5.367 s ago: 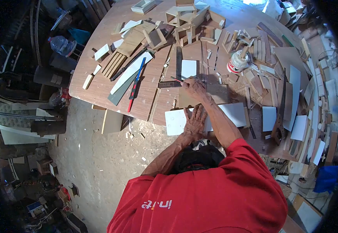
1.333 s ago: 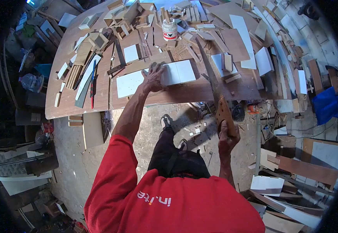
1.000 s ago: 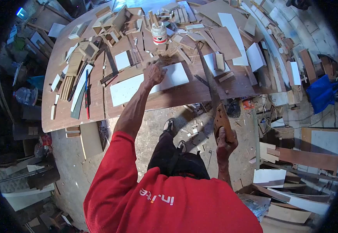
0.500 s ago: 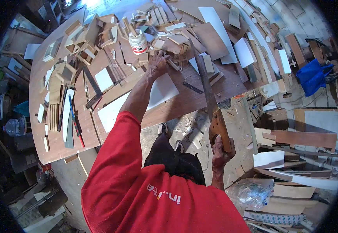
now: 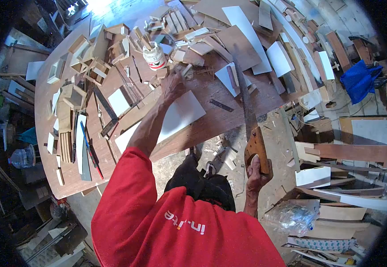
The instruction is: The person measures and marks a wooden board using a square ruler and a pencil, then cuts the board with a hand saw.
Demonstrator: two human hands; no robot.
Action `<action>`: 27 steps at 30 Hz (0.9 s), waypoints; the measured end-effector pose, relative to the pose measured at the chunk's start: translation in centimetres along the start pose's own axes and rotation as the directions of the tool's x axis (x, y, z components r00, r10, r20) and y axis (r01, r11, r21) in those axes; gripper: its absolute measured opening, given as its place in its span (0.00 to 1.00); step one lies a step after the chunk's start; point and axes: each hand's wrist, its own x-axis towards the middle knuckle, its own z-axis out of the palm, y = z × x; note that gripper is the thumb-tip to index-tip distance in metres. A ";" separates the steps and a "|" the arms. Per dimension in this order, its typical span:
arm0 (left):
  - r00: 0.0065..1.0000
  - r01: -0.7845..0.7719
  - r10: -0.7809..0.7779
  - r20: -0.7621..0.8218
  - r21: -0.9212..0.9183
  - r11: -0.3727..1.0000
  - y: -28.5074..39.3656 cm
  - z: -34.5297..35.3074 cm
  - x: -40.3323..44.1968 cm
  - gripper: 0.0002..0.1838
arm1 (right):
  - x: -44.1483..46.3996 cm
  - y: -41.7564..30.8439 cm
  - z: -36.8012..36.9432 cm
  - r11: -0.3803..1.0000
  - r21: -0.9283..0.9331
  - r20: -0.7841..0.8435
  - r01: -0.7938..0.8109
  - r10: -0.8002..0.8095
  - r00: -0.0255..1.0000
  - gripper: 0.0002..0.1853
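My right hand (image 5: 258, 173) is wrapped round the wooden handle of a handsaw (image 5: 256, 149), off the table's front edge. The saw's long blade points away over the table. My left hand (image 5: 174, 83) reaches across the tabletop, its fingers closed at a small wood piece (image 5: 186, 70); motion blurs the fingertips. Just beyond it stands a white tub (image 5: 154, 58) with sticks or brush handles in it. A white panel (image 5: 182, 111) lies beneath my left forearm. To its right is a dark flat metal strip (image 5: 221, 105).
The brown table (image 5: 193, 131) carries small wooden box frames (image 5: 96, 73), a dark try square (image 5: 106, 109), a red and blue pencil-like tool (image 5: 91, 151) and many offcuts. Stacked boards (image 5: 335, 213) and a blue bag (image 5: 359, 82) lie to the right. Wood scraps litter the floor.
My left hand has drawn back slightly to the left with the small wood piece. The saw has shifted a little right and toward me. The view has moved slightly.
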 end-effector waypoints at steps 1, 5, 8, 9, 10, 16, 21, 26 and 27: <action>1.000 -0.003 0.003 -0.002 0.004 1.000 0.1 -0.1 -0.3 0.20 | 0.1 -0.4 0.2 0.999 0.016 -0.004 -0.028 0.028 1.000 0.12; 0.988 0.148 -0.151 0.002 0.195 0.969 0.3 0.3 0.6 0.22 | 0.1 -1.4 0.9 0.993 0.076 -0.020 -0.092 0.094 0.995 0.13; 0.991 0.129 -0.132 0.007 0.175 0.976 1.5 1.3 1.6 0.22 | 0.0 -0.8 0.7 0.998 0.054 -0.033 -0.035 0.037 0.999 0.13; 0.997 0.079 -0.077 -0.016 0.155 0.985 2.3 1.6 2.0 0.22 | -0.1 -0.7 0.7 0.998 0.053 -0.037 -0.030 0.032 0.999 0.13; 0.997 0.076 -0.074 -0.019 0.151 0.986 2.6 2.9 3.2 0.22 | -0.2 -0.7 0.7 0.998 0.059 -0.045 -0.030 0.033 0.998 0.13; 0.998 0.067 -0.067 0.013 -0.040 0.997 5.5 4.8 5.2 0.20 | -0.7 0.2 0.6 0.999 0.042 -0.038 -0.009 0.011 0.999 0.13; 0.915 -0.034 0.075 -0.397 0.110 0.993 2.6 2.4 1.2 0.30 | -0.8 -1.0 1.0 0.992 0.083 0.019 -0.100 0.099 0.995 0.13; 0.987 0.147 -0.134 -0.094 0.154 0.977 -2.5 -0.4 -1.2 0.20 | -0.6 0.2 1.3 0.986 0.002 0.043 -0.166 0.165 0.985 0.14; 0.986 0.152 -0.138 -0.095 0.153 0.977 -3.1 0.6 -0.8 0.20 | -0.5 0.8 1.4 0.986 0.000 0.047 -0.166 0.165 0.985 0.14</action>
